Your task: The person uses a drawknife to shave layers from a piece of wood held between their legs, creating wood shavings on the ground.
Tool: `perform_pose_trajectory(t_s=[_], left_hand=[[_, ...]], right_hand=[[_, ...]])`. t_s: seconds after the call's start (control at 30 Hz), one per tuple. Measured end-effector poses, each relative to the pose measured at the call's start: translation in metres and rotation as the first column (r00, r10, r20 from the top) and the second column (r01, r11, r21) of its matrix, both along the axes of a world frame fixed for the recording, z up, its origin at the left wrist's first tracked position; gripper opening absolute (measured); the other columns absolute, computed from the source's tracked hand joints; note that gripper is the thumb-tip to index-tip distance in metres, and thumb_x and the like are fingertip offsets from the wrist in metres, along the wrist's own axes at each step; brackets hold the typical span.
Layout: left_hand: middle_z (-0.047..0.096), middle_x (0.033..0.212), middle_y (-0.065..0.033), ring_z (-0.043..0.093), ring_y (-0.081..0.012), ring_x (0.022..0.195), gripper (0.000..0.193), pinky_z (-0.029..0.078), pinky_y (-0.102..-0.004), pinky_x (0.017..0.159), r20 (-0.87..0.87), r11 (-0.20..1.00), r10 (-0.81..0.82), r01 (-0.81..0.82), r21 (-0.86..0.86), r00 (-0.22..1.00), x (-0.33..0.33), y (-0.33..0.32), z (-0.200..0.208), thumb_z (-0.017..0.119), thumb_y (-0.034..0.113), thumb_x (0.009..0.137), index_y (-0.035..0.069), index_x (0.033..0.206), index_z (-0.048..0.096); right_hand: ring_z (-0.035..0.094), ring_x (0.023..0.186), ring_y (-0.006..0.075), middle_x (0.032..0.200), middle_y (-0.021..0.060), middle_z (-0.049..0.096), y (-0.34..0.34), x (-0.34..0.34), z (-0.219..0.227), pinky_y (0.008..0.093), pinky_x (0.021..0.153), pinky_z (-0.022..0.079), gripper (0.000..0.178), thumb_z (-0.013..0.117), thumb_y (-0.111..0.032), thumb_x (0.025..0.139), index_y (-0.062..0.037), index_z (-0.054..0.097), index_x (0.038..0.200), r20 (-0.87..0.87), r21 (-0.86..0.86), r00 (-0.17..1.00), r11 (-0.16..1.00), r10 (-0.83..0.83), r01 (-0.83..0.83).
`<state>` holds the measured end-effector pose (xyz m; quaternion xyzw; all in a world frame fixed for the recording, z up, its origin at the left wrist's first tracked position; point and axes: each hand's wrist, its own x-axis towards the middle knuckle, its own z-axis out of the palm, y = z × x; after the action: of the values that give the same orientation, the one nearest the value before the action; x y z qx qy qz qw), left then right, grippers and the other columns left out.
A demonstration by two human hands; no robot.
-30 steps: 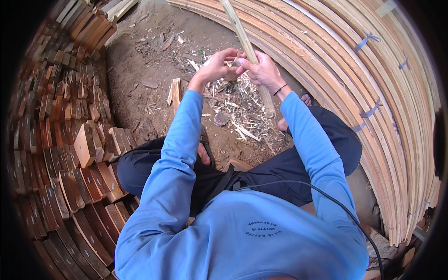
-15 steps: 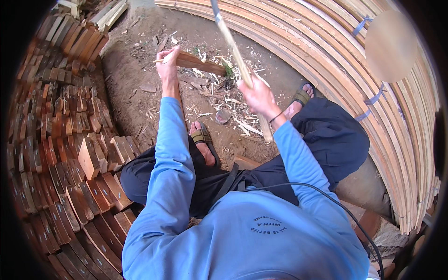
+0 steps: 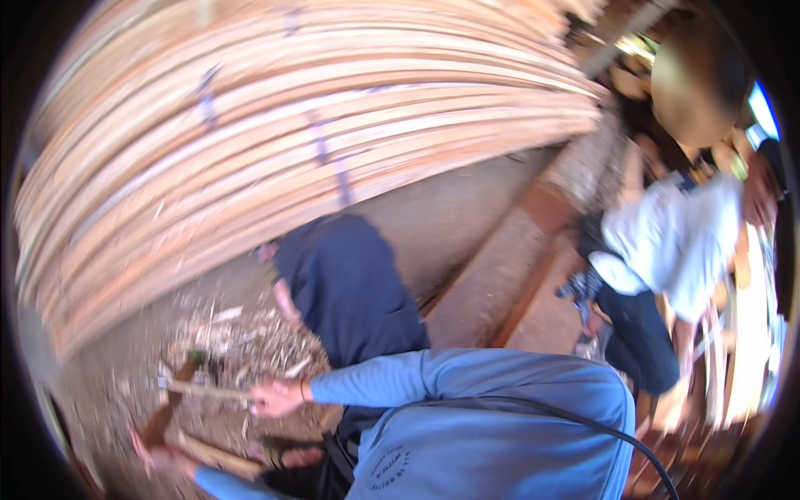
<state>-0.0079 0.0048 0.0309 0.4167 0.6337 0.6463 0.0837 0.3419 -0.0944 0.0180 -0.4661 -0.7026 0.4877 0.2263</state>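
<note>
Gripping a pale handle [image 3: 212, 390], the right hand [image 3: 277, 397] shows at the lower left of the head view, its fingers closed around one end. The handle runs leftward from the fist, crossing near the upper part of a brown piece [image 3: 173, 408]; blur hides its far end and whether the two touch. The left hand [image 3: 162, 458], lower down, has its fingers closed on the near end of that brown piece, which slants up and away over the ground [image 3: 108, 362] toward a small green patch [image 3: 196, 357]. Just beside the left hand lies a pale stick [image 3: 218, 454], close to a foot [image 3: 302, 457]. Shavings [image 3: 242, 333] litter the dirt beyond the right hand. A dark band [image 3: 303, 390] circles the right wrist, below a blue sleeve [image 3: 375, 379]. Beyond the dark trousers [image 3: 358, 287], long planks [image 3: 333, 142] lie stacked, with blue ties [image 3: 208, 96] around them. Well apart at the right, a co-worker [image 3: 667, 237] in a white top bends low near broad beams [image 3: 492, 271].
</note>
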Motion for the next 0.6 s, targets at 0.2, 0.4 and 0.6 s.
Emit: perform_pose_trajectory(t_s=[0.2,0.4,0.6], left_hand=[[0.069,0.101,-0.0174,0.065,-0.0289,0.096,0.037,0.052,-0.0397,0.087,-0.091,0.985,-0.172,0.172,-0.010,0.981,0.105,0.055,-0.009,0.043,0.021,0.096,-0.002,0.111,0.067],[0.069,0.101,-0.0174,0.065,-0.0288,0.096,0.036,0.052,-0.0396,0.087,-0.064,0.952,-0.304,0.301,-0.047,0.951,0.152,0.075,-0.013,0.043,0.021,0.096,-0.002,0.110,0.067],[0.069,0.101,-0.0173,0.065,-0.0288,0.096,0.036,0.052,-0.0395,0.087,-0.052,0.946,-0.322,0.320,-0.052,0.945,0.159,0.083,-0.013,0.044,0.021,0.096,-0.002,0.109,0.067]], right_hand=[[0.063,0.078,0.0330,0.081,0.0180,0.061,-0.024,0.040,-0.005,0.0444,0.070,0.049,0.032,0.062,-0.034,0.083,-0.0021,0.057,0.085,0.137,-0.107,0.986,0.989,-0.091,0.106],[0.061,0.076,0.0295,0.078,0.0146,0.059,-0.016,0.040,-0.027,0.0433,0.069,0.046,0.032,0.063,-0.033,0.083,-0.0024,0.055,0.086,0.011,-0.248,0.972,0.941,-0.236,0.231],[0.054,0.044,0.0194,0.064,0.0076,0.054,-0.022,0.041,0.019,0.0330,0.032,0.043,0.026,0.063,-0.027,0.080,-0.0023,0.055,0.085,-0.080,-0.462,0.930,0.840,-0.359,0.284]])
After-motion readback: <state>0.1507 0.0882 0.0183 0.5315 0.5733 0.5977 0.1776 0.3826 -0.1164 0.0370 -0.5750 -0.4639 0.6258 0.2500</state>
